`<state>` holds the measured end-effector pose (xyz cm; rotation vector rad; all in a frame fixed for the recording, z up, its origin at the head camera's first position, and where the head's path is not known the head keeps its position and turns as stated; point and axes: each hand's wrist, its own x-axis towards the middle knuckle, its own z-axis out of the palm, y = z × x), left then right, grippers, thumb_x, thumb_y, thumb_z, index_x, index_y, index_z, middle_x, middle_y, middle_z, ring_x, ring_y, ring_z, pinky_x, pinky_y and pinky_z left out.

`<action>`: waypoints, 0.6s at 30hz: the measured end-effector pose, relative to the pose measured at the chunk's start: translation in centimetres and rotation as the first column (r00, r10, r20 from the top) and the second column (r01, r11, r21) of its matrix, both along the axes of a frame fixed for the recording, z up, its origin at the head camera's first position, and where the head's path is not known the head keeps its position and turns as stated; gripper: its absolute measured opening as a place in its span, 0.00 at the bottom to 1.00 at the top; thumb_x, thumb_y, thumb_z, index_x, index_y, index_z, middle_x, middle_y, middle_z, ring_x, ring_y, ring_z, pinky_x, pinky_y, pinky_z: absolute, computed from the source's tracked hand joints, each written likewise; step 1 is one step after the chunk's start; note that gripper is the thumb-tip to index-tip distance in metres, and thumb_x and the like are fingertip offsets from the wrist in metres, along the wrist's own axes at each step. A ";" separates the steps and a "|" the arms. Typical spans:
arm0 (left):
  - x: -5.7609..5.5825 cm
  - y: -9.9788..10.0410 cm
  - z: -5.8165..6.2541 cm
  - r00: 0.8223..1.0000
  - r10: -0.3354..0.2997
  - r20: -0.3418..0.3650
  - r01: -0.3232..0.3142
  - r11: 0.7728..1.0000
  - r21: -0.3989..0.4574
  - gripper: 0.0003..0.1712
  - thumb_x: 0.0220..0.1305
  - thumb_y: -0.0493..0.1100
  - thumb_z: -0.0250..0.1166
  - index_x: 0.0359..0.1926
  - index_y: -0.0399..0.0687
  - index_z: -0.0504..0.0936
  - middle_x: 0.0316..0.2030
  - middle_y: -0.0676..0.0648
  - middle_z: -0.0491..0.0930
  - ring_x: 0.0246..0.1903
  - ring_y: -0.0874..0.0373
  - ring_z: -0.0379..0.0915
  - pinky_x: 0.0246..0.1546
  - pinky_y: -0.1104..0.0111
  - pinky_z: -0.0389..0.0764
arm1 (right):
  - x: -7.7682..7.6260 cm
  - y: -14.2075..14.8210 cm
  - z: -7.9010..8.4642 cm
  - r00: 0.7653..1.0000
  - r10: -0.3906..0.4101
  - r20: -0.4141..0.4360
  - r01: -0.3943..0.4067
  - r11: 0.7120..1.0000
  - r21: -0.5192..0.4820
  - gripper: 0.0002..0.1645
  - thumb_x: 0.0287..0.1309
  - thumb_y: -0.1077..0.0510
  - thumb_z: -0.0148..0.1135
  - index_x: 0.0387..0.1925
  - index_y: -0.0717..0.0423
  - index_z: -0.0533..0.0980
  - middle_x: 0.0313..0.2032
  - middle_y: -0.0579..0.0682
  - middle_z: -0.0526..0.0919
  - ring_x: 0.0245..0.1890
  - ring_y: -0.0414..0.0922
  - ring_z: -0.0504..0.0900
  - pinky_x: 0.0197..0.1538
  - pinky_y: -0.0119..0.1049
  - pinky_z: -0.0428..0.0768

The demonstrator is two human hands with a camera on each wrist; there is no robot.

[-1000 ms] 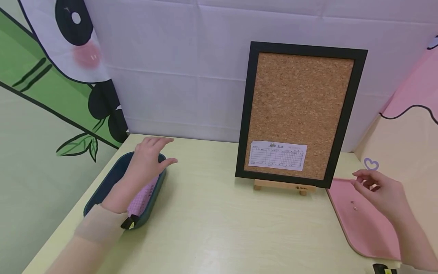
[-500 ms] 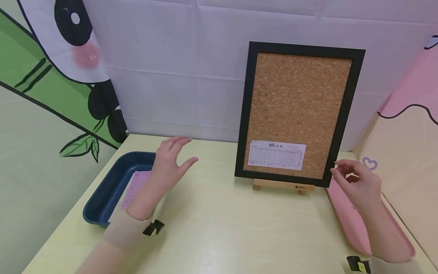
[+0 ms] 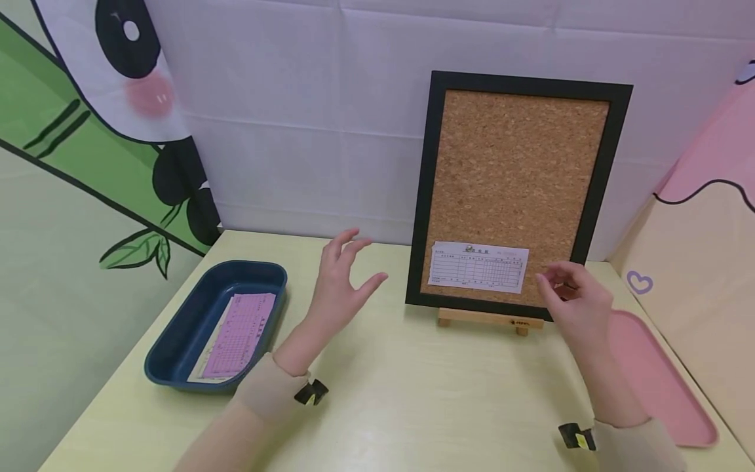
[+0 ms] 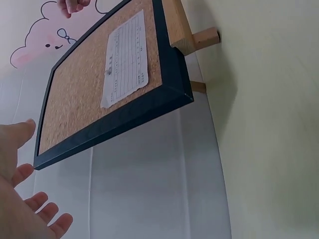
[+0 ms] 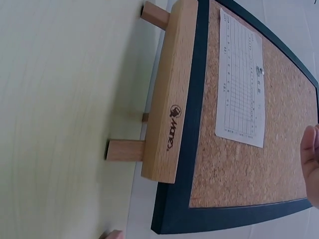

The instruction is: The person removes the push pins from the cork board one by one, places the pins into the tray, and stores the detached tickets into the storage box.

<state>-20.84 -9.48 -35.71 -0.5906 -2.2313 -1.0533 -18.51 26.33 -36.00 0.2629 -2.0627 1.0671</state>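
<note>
My left hand (image 3: 330,298) is raised between the blue tray (image 3: 162,351) and the corkboard (image 3: 519,164). Its thumb stands apart from the fingers and nothing is between them. The right hand (image 3: 580,305) is over the board's lower right corner, fingers bent and thumb tip close to the index tip; whether a small thing sits between them is hidden. A white printed form (image 3: 478,267) hangs low on the cork, with a small pin (image 5: 261,71) at its top edge. In the blue tray lies a pink printed slip (image 3: 242,334) on a pale one.
The black-framed board leans on a small wooden easel (image 3: 489,319). A pink tray (image 3: 660,387) lies at the right, partly behind the right forearm. Grey cloth (image 3: 312,118) hangs behind the table, and printed panels stand at both sides.
My left hand has moved right, from over the blue tray to beside it. The right hand has moved left, from above the pink tray to the board's lower right corner.
</note>
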 end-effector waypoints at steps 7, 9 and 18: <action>-1.2 2.6 -1.1 0.996 -0.044 0.084 0.040 0.998 0.056 0.33 0.54 0.48 0.71 0.59 0.51 0.70 0.67 0.44 0.55 0.66 0.49 0.50 0.60 0.48 0.65 | -1.3 -2.0 -0.3 0.999 0.045 -0.003 -0.045 0.999 -0.009 0.14 0.50 0.68 0.68 0.41 0.63 0.79 0.29 0.37 0.78 0.29 0.31 0.74 0.31 0.17 0.72; -1.6 3.4 -1.3 0.992 -0.055 0.114 0.047 0.996 0.073 0.33 0.54 0.49 0.71 0.60 0.51 0.69 0.68 0.45 0.54 0.67 0.49 0.49 0.60 0.47 0.65 | -1.7 -2.4 -0.5 0.998 0.056 -0.006 -0.056 0.998 -0.008 0.14 0.50 0.67 0.68 0.42 0.61 0.79 0.29 0.42 0.79 0.29 0.31 0.74 0.31 0.17 0.72; -3.0 6.4 -1.8 0.979 -0.084 0.184 0.065 0.992 0.106 0.32 0.57 0.51 0.69 0.61 0.53 0.69 0.70 0.46 0.50 0.68 0.51 0.46 0.61 0.49 0.64 | -4.1 -4.2 -1.7 0.999 0.046 -0.027 -0.046 0.999 0.022 0.14 0.51 0.63 0.69 0.42 0.58 0.80 0.28 0.52 0.81 0.28 0.30 0.73 0.30 0.17 0.71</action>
